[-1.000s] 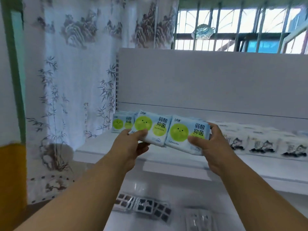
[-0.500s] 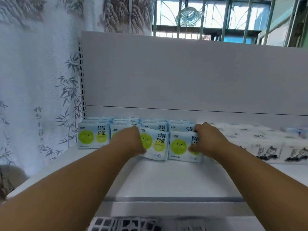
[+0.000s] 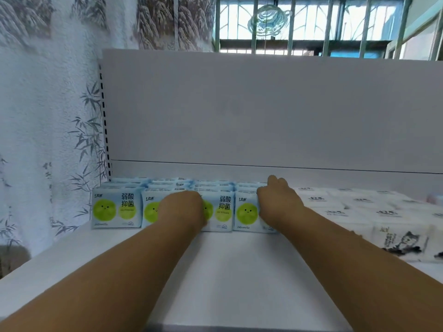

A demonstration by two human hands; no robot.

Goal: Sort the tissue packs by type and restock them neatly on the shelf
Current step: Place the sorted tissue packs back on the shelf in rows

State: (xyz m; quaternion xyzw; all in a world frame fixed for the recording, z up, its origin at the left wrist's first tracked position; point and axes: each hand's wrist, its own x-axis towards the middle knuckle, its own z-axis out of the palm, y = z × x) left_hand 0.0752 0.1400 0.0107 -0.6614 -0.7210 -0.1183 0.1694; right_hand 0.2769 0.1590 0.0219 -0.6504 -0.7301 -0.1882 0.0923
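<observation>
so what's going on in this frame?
A person is restocking a white shelf. Both hands are on the front row of blue packs with green circles: the left hand on the second and third packs, the right hand on the rightmost pack, apparently pressing them into line with the leftmost pack. More rows of the same type stand behind. White ink-print packs sit separately to the right.

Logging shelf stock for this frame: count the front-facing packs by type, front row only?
Blue packs with green faces: 4 in the front row; more rows stand behind, uncountable.
White ink-print packs: 1 front face clearly seen; the rest blur or run off frame.
Total countable: 5.
</observation>
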